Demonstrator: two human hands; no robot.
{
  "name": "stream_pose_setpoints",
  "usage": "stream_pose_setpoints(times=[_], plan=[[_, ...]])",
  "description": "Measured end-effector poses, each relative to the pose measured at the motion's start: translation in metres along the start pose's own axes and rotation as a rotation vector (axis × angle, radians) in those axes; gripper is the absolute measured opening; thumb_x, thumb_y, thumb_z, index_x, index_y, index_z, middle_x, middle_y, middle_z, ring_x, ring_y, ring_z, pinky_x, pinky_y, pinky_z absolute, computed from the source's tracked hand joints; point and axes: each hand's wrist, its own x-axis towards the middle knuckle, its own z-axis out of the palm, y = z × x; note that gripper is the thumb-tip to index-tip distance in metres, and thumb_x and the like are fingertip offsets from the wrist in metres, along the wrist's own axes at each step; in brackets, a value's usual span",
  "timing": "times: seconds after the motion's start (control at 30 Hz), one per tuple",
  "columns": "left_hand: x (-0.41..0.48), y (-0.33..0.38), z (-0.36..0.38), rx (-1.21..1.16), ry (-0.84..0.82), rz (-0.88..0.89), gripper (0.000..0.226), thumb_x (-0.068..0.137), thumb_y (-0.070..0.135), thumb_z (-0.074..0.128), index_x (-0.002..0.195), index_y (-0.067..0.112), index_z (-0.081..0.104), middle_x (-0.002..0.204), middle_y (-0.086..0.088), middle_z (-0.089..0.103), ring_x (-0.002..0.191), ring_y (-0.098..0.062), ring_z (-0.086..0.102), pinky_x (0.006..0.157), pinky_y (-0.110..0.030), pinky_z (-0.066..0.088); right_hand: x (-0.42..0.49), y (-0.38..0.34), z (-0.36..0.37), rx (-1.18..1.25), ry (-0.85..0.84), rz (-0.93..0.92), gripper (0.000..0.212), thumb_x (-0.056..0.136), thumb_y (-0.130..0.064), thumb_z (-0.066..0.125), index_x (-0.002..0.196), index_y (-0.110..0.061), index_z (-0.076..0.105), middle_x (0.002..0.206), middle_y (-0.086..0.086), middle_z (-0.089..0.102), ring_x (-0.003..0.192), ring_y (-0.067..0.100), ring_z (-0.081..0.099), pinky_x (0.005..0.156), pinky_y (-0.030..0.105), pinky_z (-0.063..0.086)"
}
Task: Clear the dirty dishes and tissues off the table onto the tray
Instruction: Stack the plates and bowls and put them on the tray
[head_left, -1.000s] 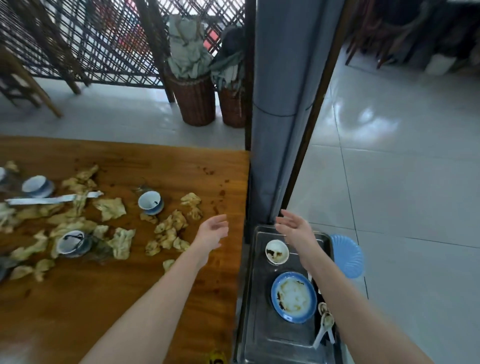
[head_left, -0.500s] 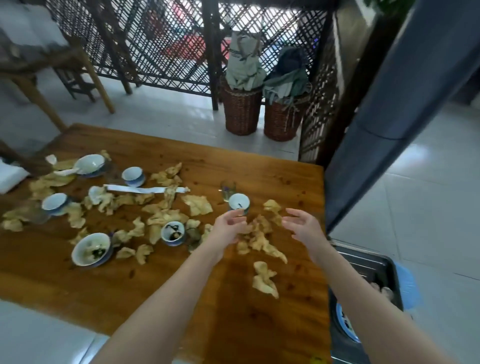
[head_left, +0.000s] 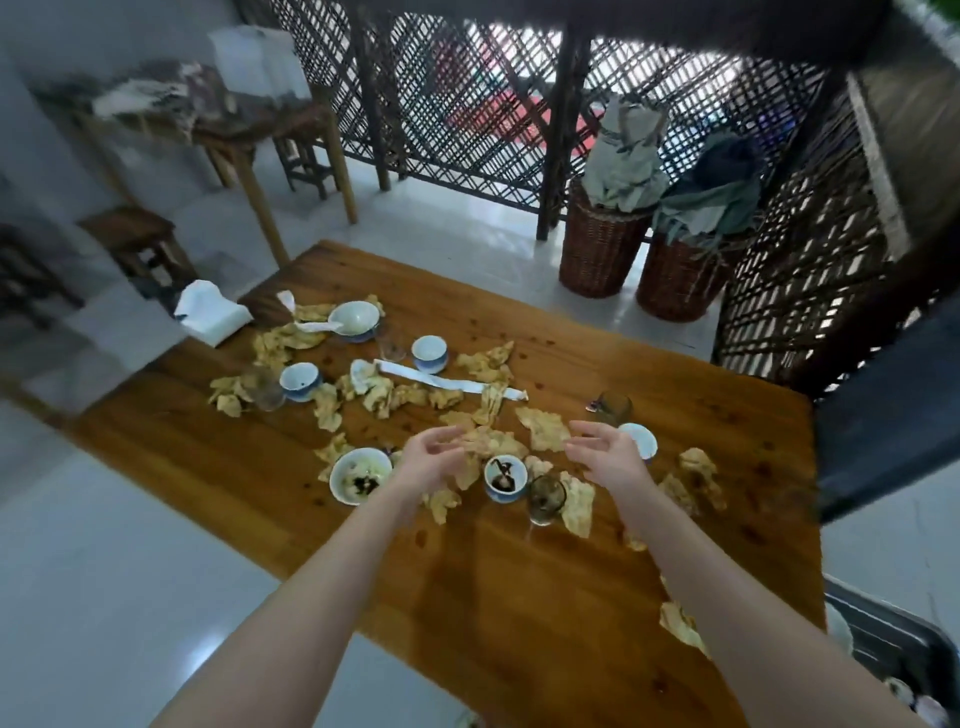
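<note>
Both hands have moved out over the middle of the table (head_left: 519, 597) and hold nothing.
A dirty bowl (head_left: 360, 475) sits left of the left hand (head_left: 431, 462), whose fingers are loosely curled above crumpled tissues (head_left: 543, 430). A stained cup (head_left: 505, 478) sits between it and the equally slack right hand (head_left: 605, 460). The tray (head_left: 893, 644), beyond the table's right edge, is now mostly out of view.

The wooden bench (head_left: 519, 597) carries scattered tissues (head_left: 543, 430), bowls (head_left: 358, 475), cups (head_left: 430, 353) and glasses (head_left: 545, 499). A dirty cup (head_left: 505, 478) stands between the left grip (head_left: 431, 460) and the right grip (head_left: 605, 457).
</note>
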Motion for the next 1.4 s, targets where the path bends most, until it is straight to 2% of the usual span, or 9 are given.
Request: stream_pose_setpoints(times=[0.27, 0.4, 0.5, 0.7, 0.87, 1.03, 1.17, 1.3, 1.4], plan=[[-0.008, -0.055, -0.104, 0.049, 0.185, -0.068, 0.042, 0.090, 0.005, 0.061, 0.131, 0.008, 0.054, 0.129, -0.017, 0.057, 0.113, -0.029, 0.057, 0.085, -0.032, 0.050, -0.010, 0.003, 0.087, -0.060, -0.227, 0.055, 0.021, 0.086, -0.014, 0.068, 0.102, -0.026, 0.062, 0.100, -0.004, 0.064, 0.092, 0.010, 0.059, 0.073, 0.023, 0.045], [0.007, -0.082, -0.135, 0.070, 0.250, -0.096, 0.054, 0.086, 0.009, 0.068, 0.137, 0.010, 0.049, 0.133, -0.012, 0.053, 0.117, -0.024, 0.053, 0.098, -0.042, 0.047, -0.014, 0.013, 0.138, -0.124, -0.326, 0.102, 0.035, 0.088, -0.013, 0.065, 0.122, -0.019, 0.058, 0.107, -0.002, 0.063, 0.093, 0.012, 0.058, 0.078, 0.026, 0.044], [0.022, -0.099, -0.154, 0.084, 0.200, -0.135, 0.064, 0.085, 0.015, 0.071, 0.142, 0.014, 0.043, 0.140, -0.010, 0.047, 0.125, -0.025, 0.047, 0.102, -0.044, 0.045, -0.013, 0.020, 0.179, -0.127, -0.334, 0.156, 0.039, 0.088, -0.011, 0.066, 0.125, -0.019, 0.055, 0.112, 0.000, 0.063, 0.091, 0.009, 0.059, 0.069, 0.021, 0.045], [0.053, -0.120, -0.179, 0.126, -0.034, -0.170, 0.065, 0.086, 0.014, 0.069, 0.144, 0.013, 0.039, 0.142, -0.005, 0.046, 0.124, -0.023, 0.049, 0.100, -0.040, 0.044, 0.000, 0.024, 0.257, -0.059, -0.203, 0.351, 0.066, 0.083, -0.001, 0.068, 0.142, -0.013, 0.039, 0.129, 0.005, 0.053, 0.105, 0.023, 0.057, 0.083, 0.037, 0.048], [0.062, -0.119, -0.181, 0.121, -0.191, -0.126, 0.053, 0.084, 0.012, 0.068, 0.134, 0.022, 0.050, 0.128, 0.002, 0.056, 0.101, -0.007, 0.054, 0.064, -0.012, 0.046, -0.003, 0.031, 0.282, -0.067, -0.106, 0.314, 0.048, 0.080, -0.005, 0.068, 0.122, -0.025, 0.056, 0.082, -0.021, 0.053, 0.072, 0.006, 0.055, 0.076, 0.033, 0.054], [0.072, -0.113, -0.182, 0.070, -0.165, -0.122, 0.054, 0.082, 0.013, 0.070, 0.130, 0.023, 0.048, 0.109, 0.015, 0.056, 0.095, -0.002, 0.054, 0.064, -0.016, 0.044, 0.000, 0.020, 0.285, -0.036, -0.063, 0.247, 0.038, 0.077, -0.002, 0.067, 0.085, -0.039, 0.058, 0.069, -0.024, 0.064, 0.069, 0.002, 0.059, 0.056, 0.018, 0.052], [0.084, -0.089, -0.187, 0.022, -0.147, -0.098, 0.056, 0.081, 0.011, 0.070, 0.132, 0.022, 0.050, 0.128, 0.001, 0.057, 0.110, -0.011, 0.054, 0.076, -0.019, 0.047, 0.015, -0.012, 0.283, -0.024, -0.085, 0.175, 0.032, 0.079, -0.008, 0.068, 0.085, -0.037, 0.058, 0.080, -0.022, 0.065, 0.078, 0.004, 0.062, 0.062, 0.019, 0.050], [0.106, -0.053, -0.204, 0.031, -0.098, -0.040, 0.063, 0.084, 0.017, 0.069, 0.141, 0.023, 0.042, 0.115, 0.010, 0.054, 0.101, -0.007, 0.054, 0.058, -0.011, 0.045, 0.039, -0.053, 0.288, -0.010, -0.094, 0.092, 0.030, 0.082, -0.009, 0.068, 0.087, -0.036, 0.056, 0.088, -0.019, 0.062, 0.088, 0.007, 0.062, 0.067, 0.021, 0.051], [0.138, -0.025, -0.221, 0.044, -0.087, 0.014, 0.063, 0.086, 0.018, 0.067, 0.143, 0.021, 0.041, 0.126, 0.004, 0.054, 0.109, -0.014, 0.055, 0.075, -0.021, 0.047, 0.066, -0.085, 0.294, 0.015, -0.105, 0.049, 0.029, 0.082, -0.008, 0.067, 0.103, -0.027, 0.062, 0.097, -0.011, 0.067, 0.095, 0.012, 0.062, 0.077, 0.026, 0.052]])
